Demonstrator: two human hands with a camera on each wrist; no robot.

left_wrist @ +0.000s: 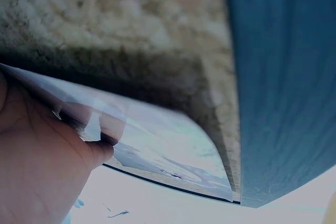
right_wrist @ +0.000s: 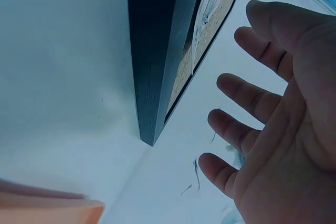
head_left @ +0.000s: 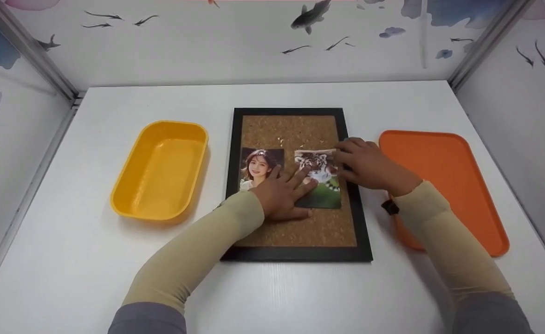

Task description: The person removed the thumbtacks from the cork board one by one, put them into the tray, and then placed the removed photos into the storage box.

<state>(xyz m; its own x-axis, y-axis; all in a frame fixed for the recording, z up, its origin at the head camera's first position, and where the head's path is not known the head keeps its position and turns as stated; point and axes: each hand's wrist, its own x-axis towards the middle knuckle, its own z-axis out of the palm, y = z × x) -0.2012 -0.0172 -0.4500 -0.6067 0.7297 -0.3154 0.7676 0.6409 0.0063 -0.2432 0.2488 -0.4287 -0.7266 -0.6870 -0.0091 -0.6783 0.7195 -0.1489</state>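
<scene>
A black-framed cork board [head_left: 295, 232] lies on the white table and bears two photos side by side. The left photo, a portrait of a person [head_left: 258, 162], is partly covered by my left hand [head_left: 279, 197]. That hand lies with fingers spread, its fingertips on the tiger photo [head_left: 321, 197]. In the left wrist view, one edge of a photo [left_wrist: 173, 135] stands curled up off the cork beside the hand. My right hand [head_left: 370, 162] is at the board's right edge, by the tiger photo's upper right corner. Its fingers [right_wrist: 247, 95] are spread and hold nothing in the right wrist view.
A yellow tub [head_left: 161, 211] stands left of the board. To the right lies an orange tray [head_left: 458, 185], partly beneath my right forearm. White panels with painted fish enclose the table [head_left: 282, 297] at the back and sides.
</scene>
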